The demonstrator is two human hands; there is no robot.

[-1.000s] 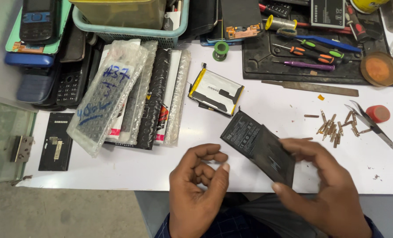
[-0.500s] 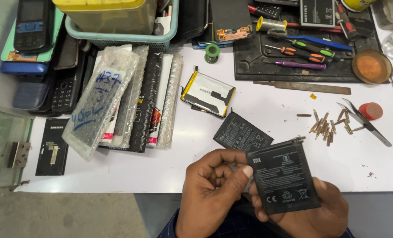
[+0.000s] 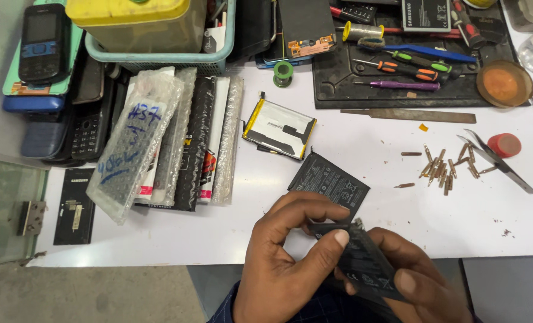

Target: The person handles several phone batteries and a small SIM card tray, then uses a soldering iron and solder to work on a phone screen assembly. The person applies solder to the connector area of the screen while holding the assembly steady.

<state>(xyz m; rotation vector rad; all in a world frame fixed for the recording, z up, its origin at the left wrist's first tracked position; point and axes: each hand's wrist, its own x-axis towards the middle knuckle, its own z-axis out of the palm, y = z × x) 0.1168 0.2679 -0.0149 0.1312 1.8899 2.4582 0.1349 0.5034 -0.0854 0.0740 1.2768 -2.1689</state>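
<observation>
On the cluttered white worktable (image 3: 362, 137), below a second black flat battery (image 3: 329, 184), a thin black phone battery (image 3: 362, 263) is pinched between left hand (image 3: 290, 263) and right hand (image 3: 419, 278), seemingly under inspection; a firmer turning grip seems needed next.

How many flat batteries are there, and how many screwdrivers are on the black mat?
Black battery held in both hands: 1
Black battery lying on the table: 1
White and yellow battery: 1
Screwdrivers, one orange and green, one purple: 2
Total: 5
</observation>
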